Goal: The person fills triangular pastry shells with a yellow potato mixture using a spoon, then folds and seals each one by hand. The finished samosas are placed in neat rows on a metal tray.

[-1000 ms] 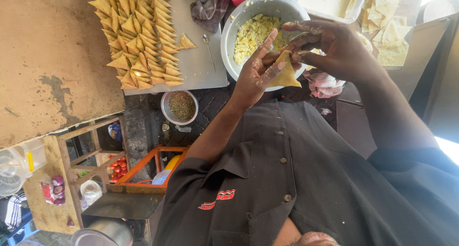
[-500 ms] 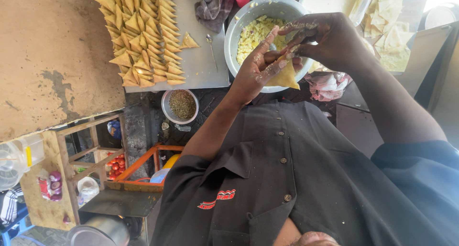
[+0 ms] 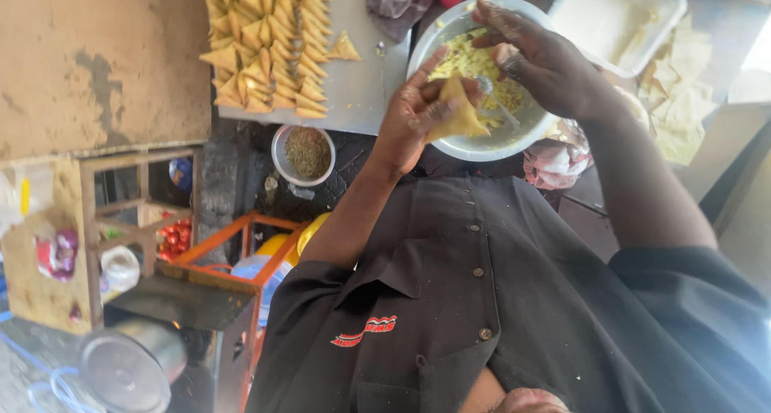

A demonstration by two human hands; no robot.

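- Pastry cone (image 3: 459,118) in the hand: thin, matt, dry-looking dough.
- Big bowl (image 3: 482,146): smooth metal with a dull shine; the yellow filling (image 3: 466,64) in it is crumbly and moist.
- Spoon (image 3: 496,100): metal, slightly glossy.
- Tray (image 3: 361,92) under the folded triangles (image 3: 265,44): flat, matt grey metal.
- Cloth (image 3: 397,0): crumpled, soft, purplish fabric.
- Container (image 3: 618,20) at far right: translucent plastic, smooth.
- Shirt (image 3: 498,301): dark woven cloth, matt.
- Orange frame (image 3: 233,248): painted metal.

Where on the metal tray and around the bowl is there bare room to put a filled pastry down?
The metal tray is bare along its strip between the rows of folded pastries and the filling bowl, save one loose pastry. Crowded: the bowl, with both hands over it, and the pastry rows.
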